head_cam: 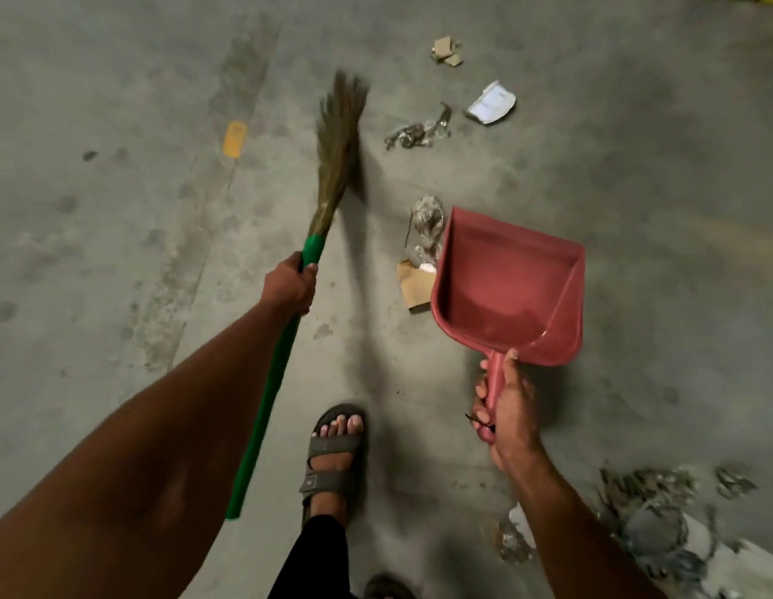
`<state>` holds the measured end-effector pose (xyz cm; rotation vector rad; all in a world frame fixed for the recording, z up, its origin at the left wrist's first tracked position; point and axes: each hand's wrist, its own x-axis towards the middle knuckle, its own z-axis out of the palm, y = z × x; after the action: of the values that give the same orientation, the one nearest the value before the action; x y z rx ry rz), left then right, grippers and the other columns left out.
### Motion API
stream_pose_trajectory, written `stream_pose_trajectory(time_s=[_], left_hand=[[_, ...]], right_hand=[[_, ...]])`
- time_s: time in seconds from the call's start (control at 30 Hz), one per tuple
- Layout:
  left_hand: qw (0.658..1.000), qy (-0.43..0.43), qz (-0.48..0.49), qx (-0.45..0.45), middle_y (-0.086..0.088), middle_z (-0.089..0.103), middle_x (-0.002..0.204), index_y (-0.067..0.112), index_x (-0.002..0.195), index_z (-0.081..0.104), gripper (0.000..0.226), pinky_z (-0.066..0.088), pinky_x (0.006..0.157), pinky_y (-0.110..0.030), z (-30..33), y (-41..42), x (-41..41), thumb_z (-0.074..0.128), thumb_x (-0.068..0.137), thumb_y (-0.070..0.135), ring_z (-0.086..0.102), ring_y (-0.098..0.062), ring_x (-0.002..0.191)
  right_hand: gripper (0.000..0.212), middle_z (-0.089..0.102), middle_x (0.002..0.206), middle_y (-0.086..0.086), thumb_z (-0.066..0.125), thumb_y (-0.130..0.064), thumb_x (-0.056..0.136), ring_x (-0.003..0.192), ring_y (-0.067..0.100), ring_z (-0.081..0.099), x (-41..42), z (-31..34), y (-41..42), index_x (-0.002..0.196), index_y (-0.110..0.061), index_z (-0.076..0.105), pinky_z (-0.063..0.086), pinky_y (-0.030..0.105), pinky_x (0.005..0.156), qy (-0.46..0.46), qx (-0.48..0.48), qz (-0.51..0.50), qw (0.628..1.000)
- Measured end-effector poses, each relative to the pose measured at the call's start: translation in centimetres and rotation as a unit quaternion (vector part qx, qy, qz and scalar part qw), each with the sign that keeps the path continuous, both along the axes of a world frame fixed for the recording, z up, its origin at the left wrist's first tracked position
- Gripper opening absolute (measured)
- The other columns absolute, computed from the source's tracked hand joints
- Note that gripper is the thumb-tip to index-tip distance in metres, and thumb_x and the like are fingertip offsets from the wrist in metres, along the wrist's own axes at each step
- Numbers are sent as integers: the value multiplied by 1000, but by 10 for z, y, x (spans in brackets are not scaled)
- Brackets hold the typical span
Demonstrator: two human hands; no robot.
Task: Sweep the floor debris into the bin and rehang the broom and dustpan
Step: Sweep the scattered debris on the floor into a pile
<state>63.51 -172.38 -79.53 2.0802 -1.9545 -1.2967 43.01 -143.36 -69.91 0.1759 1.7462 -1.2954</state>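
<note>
Left hand (pixel 289 282) has its fingers wrapped round the green handle of the broom (pixel 289 322), just below the bristle binding — a sound hold for a light, stiff stick with soft, splaying bristles. Long axis runs from lower left up to the bristle tip, pointing away from the person over the concrete floor (pixel 116 209). Right hand (pixel 507 404) grips the dustpan (pixel 512 283) by its handle — rigid light plastic, mouth facing the debris (pixel 419 134) ahead.

Bare forearms, grey sandal (pixel 335 456), black trousers (pixel 319 555)
</note>
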Motion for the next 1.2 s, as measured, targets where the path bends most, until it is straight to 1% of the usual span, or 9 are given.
stream_pose_trajectory(time_s=[0.13,0.23,0.47,0.57,0.7,0.77,0.87,1.07,1.2], left_hand=[[994,-19,-92,48,-11,73,109,26,150,52,45,64,59,-39,-7,-24,-13,54,106,36,74,-33,71],[993,17,-96,64,-8,74,105,34,155,46,53,59,50,-31,1,-24,12,59,104,39,69,-25,63],[995,96,10,38,-7,75,98,42,149,54,49,54,45,-32,45,-33,51,65,102,37,59,-20,54],[991,123,51,9,-1,76,106,39,153,49,51,54,47,-32,57,-67,33,62,104,34,60,-19,55],[987,141,77,-31,-7,74,107,28,158,43,52,52,47,-26,56,-123,-13,54,107,31,63,-19,59],[986,140,86,-41,-3,71,109,23,159,39,51,51,47,-21,56,-152,-43,48,109,30,63,-17,63],[989,113,88,-34,-6,66,110,21,153,42,43,53,53,-26,48,-196,-88,43,111,29,64,-18,69],[997,23,34,63,-13,60,97,11,135,53,31,53,52,-32,7,-289,-153,49,108,25,63,-24,70],[999,0,-23,29,-18,65,107,24,153,47,47,56,57,-36,-22,-318,-196,51,106,24,64,-28,69]], right_hand=[[46,47,60,-3,38,-57,109,33,8,31,-8,-10,-26,97,-17,57,23,14,36,-14,10,-22,1000],[45,47,61,-2,39,-56,109,33,8,31,-8,-4,-49,100,-17,58,24,14,35,-26,16,-37,999],[50,48,62,-1,39,-59,108,33,8,32,-13,27,-114,104,-14,61,25,15,35,-16,15,-34,999],[52,47,64,0,38,-60,108,34,9,32,-22,36,-146,103,-14,62,25,16,36,-16,6,-34,999],[51,44,63,2,38,-60,107,31,8,30,-40,35,-180,96,-14,58,24,14,35,-22,-5,-47,999],[53,45,61,2,39,-60,107,31,9,31,-49,32,-195,88,-14,56,22,14,35,-22,-9,-47,999],[53,45,60,0,40,-62,106,32,9,31,-66,19,-216,82,-17,55,22,14,36,-26,-11,-40,999],[52,46,60,-1,40,-63,106,34,9,33,-112,-11,-245,94,-14,57,24,15,37,-32,-5,-37,999],[54,46,59,0,43,-65,104,34,10,32,-151,-30,-247,85,-17,59,25,15,36,-29,2,-55,998]])
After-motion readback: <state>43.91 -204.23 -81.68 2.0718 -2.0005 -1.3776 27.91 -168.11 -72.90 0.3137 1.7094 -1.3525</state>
